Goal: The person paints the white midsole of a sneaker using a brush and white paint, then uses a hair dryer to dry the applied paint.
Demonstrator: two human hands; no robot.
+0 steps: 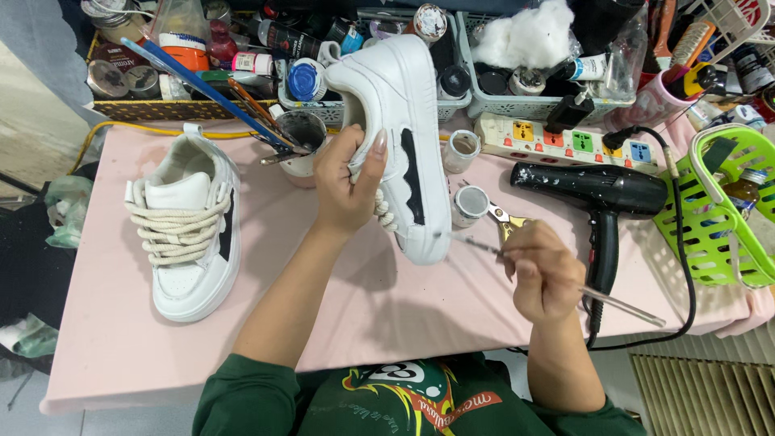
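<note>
Above table, left hand (349, 182) gripping sneaker (401, 137)

Left hand (349, 182) raised above the table, fingers curled shut in a grip, thumb up along the near side — long nail showing. Left forearm bare, slanting up from a dark green sleeve. Right hand (542, 270) lower and to the right, fingertips pinched together, knuckles upward — wrist bent slightly inward.
</note>
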